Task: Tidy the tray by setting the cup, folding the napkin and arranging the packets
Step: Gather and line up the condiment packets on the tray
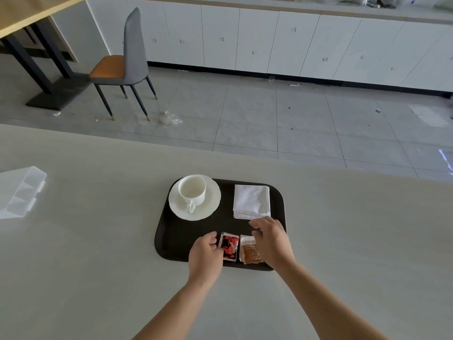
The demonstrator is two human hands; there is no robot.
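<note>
Pale grey tabletop (98, 253) fills my view, with a tiled floor, a grey chair (130, 60) and white cabinets (269, 42) beyond it. On the table I see a dark tray (171, 231). At its far left corner the white cup (192, 191) stands upright on a saucer (210, 207), handle toward me. At the far right lies the napkin (252, 201), folded into a square. Along the near edge two packets lie side by side: a red packet (229, 246) and a brown packet (250, 251). My left hand (206, 256) has its fingers curled against the red packet's left edge, touching it. My right hand (272, 241) arches loosely over the brown packet's right side, fingers bent; I cannot tell whether it pinches it. A clear plastic box (22, 190) sits far left.
</note>
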